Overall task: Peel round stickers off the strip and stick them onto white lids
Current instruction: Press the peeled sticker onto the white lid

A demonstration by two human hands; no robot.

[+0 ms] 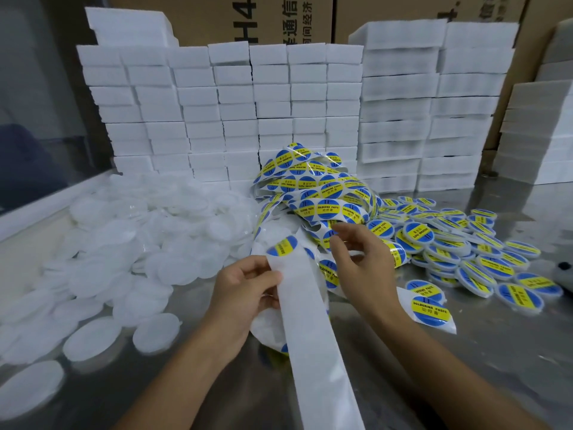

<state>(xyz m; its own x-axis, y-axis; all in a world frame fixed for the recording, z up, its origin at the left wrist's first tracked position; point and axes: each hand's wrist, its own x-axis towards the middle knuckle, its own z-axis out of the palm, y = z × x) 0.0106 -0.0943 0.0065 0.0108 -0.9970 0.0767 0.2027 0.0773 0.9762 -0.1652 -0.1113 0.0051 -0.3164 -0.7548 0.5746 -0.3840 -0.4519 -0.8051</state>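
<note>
Two hands on one strip

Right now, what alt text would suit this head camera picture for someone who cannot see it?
A person's left hand grips a white backing strip while the right hand reaches for a round blue-and-yellow sticker. Plain white lids lie left, stickered lids right, foam blocks behind.

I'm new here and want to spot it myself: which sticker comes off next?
Start at the wall of white foam blocks, then drop to the person's left hand gripping the white backing strip. The round blue-and-yellow sticker sits alone just above those fingers, with bare strip below it.
</note>
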